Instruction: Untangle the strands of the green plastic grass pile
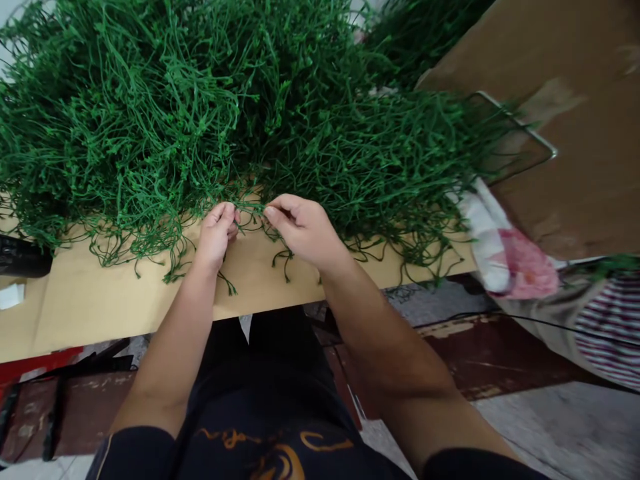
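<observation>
Left hand: the left hand (216, 233) is at the near side of the heap, its fingers curled and pinching one end of a thin green sprig (250, 212).
Right hand: the right hand (300, 230) is just beside it, thumb and forefinger closed on the same sprig from the other side.
Sprig: thin, flexible, plastic-looking, with small buds; it lies at the near border of the heap, close to the near edge of the surface.
Heap: the green heap (200, 113) is a dense tangle of wiry strands that covers the far and middle part of the surface.
Surface: a flat brown cardboard sheet (100, 293), smooth and matte.
Near edge: a bare strip of cardboard runs along it, and some strand ends hang over it on the right.
Right edge: a tilted cardboard panel (575, 100), a thin wire frame (530, 133) and a soft white and pink cloth (505, 253) stand close.
Left edge: a black object (20, 257) is partly in view.
Open room: the widest bare area is at the near left corner.
</observation>
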A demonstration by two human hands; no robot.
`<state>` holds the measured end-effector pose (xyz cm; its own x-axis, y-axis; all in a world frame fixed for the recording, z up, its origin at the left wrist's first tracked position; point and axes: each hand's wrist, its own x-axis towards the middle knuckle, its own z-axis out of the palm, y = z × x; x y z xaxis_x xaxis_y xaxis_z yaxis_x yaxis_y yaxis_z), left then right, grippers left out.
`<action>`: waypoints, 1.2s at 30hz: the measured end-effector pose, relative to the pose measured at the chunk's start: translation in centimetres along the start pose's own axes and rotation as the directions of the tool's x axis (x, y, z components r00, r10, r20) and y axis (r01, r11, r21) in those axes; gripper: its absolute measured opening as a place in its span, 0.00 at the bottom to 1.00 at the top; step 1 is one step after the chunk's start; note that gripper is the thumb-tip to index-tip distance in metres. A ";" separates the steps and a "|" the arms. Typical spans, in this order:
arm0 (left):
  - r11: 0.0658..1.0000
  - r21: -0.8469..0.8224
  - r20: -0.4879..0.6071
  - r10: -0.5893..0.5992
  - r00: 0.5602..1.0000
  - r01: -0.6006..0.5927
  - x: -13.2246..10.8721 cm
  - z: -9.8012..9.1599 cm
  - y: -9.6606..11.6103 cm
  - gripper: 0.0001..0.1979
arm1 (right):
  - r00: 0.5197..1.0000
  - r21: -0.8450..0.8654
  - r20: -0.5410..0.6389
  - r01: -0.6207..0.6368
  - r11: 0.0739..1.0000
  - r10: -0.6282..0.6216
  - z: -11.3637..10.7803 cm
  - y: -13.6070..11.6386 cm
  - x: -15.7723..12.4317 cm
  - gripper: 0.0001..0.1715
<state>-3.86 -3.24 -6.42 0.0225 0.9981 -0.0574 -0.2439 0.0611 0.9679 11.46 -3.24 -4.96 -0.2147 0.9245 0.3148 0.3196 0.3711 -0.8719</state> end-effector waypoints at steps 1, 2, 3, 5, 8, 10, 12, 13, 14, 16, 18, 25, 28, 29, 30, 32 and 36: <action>1.000 0.017 -0.011 0.004 1.000 -0.004 0.1 0.1 0.0 0.19 | 1.000 0.050 -0.005 -0.013 0.999 0.013 -0.4 -0.1 0.0 0.16; 0.999 0.036 -0.024 0.007 1.000 -0.006 0.1 0.1 0.0 0.19 | 1.000 0.093 -0.011 -0.026 0.995 0.027 -0.8 -0.2 -0.1 0.18; 0.998 0.057 -0.037 0.009 0.999 -0.007 0.2 0.1 0.0 0.20 | 0.999 0.128 -0.022 -0.035 0.991 0.038 -1.2 -0.3 -0.2 0.20; 0.996 0.094 -0.045 0.015 0.999 -0.010 0.3 0.1 0.0 0.20 | 0.998 0.183 -0.043 -0.040 0.982 0.049 -1.6 -0.4 -0.2 0.22; 0.992 0.122 -0.014 0.026 1.000 -0.024 0.4 -0.1 -0.2 0.20 | 0.997 0.309 -0.029 -0.059 0.949 0.071 -1.7 -0.5 -0.2 0.24; 0.992 0.116 -0.017 0.044 0.999 -0.042 0.3 -0.2 -0.2 0.21 | 0.995 0.439 0.008 -0.091 0.894 0.098 -1.5 -0.4 -0.1 0.24; 0.992 0.108 -0.030 0.062 0.998 -0.058 0.3 -0.3 -0.2 0.22 | 0.991 0.556 0.041 -0.128 0.822 0.126 -1.3 -0.4 -0.1 0.24; 0.993 0.107 -0.030 0.063 0.998 -0.060 0.2 -0.3 -0.1 0.22 | 0.989 0.594 0.048 -0.142 0.792 0.141 -1.2 -0.3 -0.2 0.24; 0.993 0.107 -0.025 0.060 0.998 -0.057 0.2 -0.3 -0.1 0.22 | 0.987 0.618 0.052 -0.152 0.771 0.153 -1.2 -0.3 -0.3 0.24; 0.993 0.107 -0.008 0.049 0.999 -0.048 0.2 -0.2 0.0 0.21 | 0.986 0.626 0.054 -0.157 0.764 0.159 -1.1 -0.2 -0.6 0.24; 0.994 0.094 -0.005 0.052 0.999 -0.052 0.2 -0.2 -0.1 0.19 | 0.988 0.590 0.048 -0.146 0.794 0.146 -1.1 -0.2 -1.0 0.22; 0.993 0.056 -0.054 0.104 0.993 -0.101 0.4 -0.4 -0.2 0.17 | 0.982 0.288 0.175 -0.116 0.951 0.067 -1.3 -0.4 -2.5 0.20; 0.989 0.091 -0.036 0.118 0.992 -0.115 0.2 -0.4 0.0 0.17 | 0.994 0.118 0.103 0.006 0.993 -0.018 -2.3 -0.7 -2.6 0.24; 0.986 0.119 -0.024 0.124 0.992 -0.121 0.1 -0.4 0.0 0.17 | 0.998 0.034 0.036 0.058 0.998 -0.059 -2.6 -0.9 -2.5 0.26; 0.979 0.158 -0.010 0.129 0.992 -0.126 0.0 -0.4 0.1 0.17 | 0.994 -0.063 -0.029 0.108 0.992 -0.110 -2.8 -1.1 -2.3 0.26; 0.957 0.254 0.023 0.141 0.990 -0.142 -0.1 -0.3 0.1 0.17 | 0.972 -0.254 -0.089 0.188 0.949 -0.216 -2.8 -1.6 -1.9 0.25; 0.903 0.377 0.075 0.193 0.978 -0.207 -0.3 -0.3 0.3 0.16 | 0.946 -0.473 0.032 0.297 0.830 -0.321 -1.0 -1.8 -0.9 0.17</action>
<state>-4.19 -3.53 -6.23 0.0473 0.9877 0.1493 0.1410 -0.1545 0.9779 12.05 -4.70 -3.29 -0.3355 0.7531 0.5659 0.6375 0.6238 -0.4523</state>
